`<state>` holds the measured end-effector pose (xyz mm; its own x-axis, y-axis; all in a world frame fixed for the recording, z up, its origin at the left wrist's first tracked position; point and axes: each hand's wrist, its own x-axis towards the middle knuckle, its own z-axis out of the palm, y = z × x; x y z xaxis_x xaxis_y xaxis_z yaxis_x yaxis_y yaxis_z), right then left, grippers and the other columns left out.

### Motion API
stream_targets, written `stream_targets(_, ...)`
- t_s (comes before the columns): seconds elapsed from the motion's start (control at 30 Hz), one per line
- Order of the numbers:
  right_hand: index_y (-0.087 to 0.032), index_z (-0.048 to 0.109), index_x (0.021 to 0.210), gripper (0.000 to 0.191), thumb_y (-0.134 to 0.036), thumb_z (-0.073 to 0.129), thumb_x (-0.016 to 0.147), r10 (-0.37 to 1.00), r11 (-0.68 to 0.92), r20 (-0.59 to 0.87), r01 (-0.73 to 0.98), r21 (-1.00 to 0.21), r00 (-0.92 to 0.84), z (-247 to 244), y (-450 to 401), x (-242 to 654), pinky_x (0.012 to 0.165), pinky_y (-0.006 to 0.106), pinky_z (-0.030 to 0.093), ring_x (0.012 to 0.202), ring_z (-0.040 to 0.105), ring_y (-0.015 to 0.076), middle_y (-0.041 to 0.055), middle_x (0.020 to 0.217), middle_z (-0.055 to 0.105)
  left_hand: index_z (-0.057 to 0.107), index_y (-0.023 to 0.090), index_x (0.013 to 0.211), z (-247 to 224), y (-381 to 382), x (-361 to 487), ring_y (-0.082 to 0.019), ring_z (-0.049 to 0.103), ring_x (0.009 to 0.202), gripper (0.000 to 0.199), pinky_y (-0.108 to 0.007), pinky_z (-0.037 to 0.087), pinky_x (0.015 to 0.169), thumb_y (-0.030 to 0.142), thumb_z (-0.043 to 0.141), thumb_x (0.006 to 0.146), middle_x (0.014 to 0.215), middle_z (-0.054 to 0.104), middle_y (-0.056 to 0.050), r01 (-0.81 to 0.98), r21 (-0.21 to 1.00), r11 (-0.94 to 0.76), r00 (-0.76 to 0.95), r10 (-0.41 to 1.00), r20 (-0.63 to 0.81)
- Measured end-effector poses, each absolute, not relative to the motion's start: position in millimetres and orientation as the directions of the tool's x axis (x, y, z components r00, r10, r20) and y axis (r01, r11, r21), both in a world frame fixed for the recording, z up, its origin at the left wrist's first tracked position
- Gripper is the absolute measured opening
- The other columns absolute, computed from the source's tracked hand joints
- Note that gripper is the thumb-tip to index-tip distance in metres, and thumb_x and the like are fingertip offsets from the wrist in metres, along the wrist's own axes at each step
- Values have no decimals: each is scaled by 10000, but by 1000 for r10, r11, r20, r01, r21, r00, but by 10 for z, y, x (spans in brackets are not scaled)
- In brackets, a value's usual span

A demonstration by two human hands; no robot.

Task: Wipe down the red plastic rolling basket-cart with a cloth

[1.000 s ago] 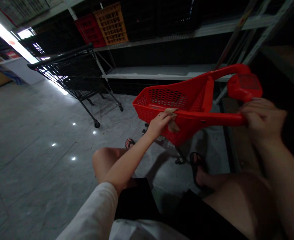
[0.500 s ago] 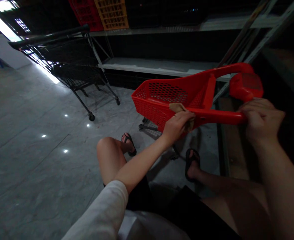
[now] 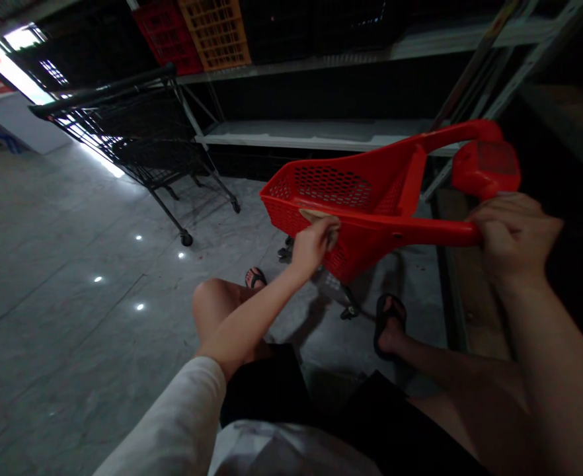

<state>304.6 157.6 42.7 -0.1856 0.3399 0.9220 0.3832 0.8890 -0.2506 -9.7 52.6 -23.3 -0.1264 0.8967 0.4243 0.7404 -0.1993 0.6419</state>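
A small red plastic shopping cart stands in front of me, its basket walls pierced with holes. My left hand is closed on a tan cloth and presses it against the near top rim of the basket. Part of the cloth pokes out beyond the fingers; the rest is hidden in the palm. On the right, my right hand grips the cart's red handle, beside the boxy red piece at the handle's middle.
A black metal shopping cart stands at the left on the grey tiled floor. Behind is a metal shelf with red and yellow crates above. Wooden boards lie at the right.
My left hand has slid the cloth leftward along the near rim, away from the handle. My right hand keeps its hold on the handle. The view has shifted slightly.
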Motion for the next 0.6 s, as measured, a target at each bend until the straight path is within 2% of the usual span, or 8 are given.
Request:
stream_targets(0.07,-240,601,573,206,-203,554,770,358,880,915,395,-264,-185,434,1558,3044,795,396,505,528,603,174,-39,530,592,724,254,1349,-217,446,376,-178,730,1340,546,-326,585,1169,-44,505,948,1431,772,-15,620,650,-440,19,836,549)
stream_targets(0.17,-243,589,539,228,-230,534,760,394,858,902,421,-294,-173,467,1522,3038,806,407,525,508,589,173,-39,503,567,704,259,1376,-201,380,760,-163,688,1404,518,-344,548,1240,-7,502,980,1433,763,-14,542,671,-506,-3,797,604)
stream_targets(0.33,-246,562,505,261,-271,515,760,426,830,888,466,-308,-173,492,1507,3020,818,422,544,495,575,175,-33,495,568,751,242,1265,-232,464,301,-167,738,1311,445,-309,584,1156,-9,517,981,1349,803,-30,558,715,-421,-51,843,536)
stream_targets(0.47,-235,555,535,229,-238,522,761,364,860,911,446,-249,-194,456,1535,3003,795,395,522,503,577,170,-35,500,559,773,208,1201,-203,522,-87,-188,801,1121,498,-337,613,1090,-76,486,910,1214,845,-39,616,781,-102,-322,872,368)
stream_targets(0.53,-232,560,547,213,-221,527,757,328,873,928,432,-228,-174,439,1542,2993,787,383,517,509,579,167,-37,504,555,760,212,1253,-226,481,31,-185,788,1178,537,-352,598,1142,-70,468,902,1284,829,-36,608,791,-67,-368,859,355)
stream_targets(0.6,-232,564,552,202,-215,533,752,320,875,934,429,-227,-159,433,1540,2986,792,383,521,507,573,165,-39,504,550,733,230,1337,-324,388,360,-177,715,1359,607,-372,549,1243,-64,441,894,1427,772,-27,601,782,-167,-324,843,429)
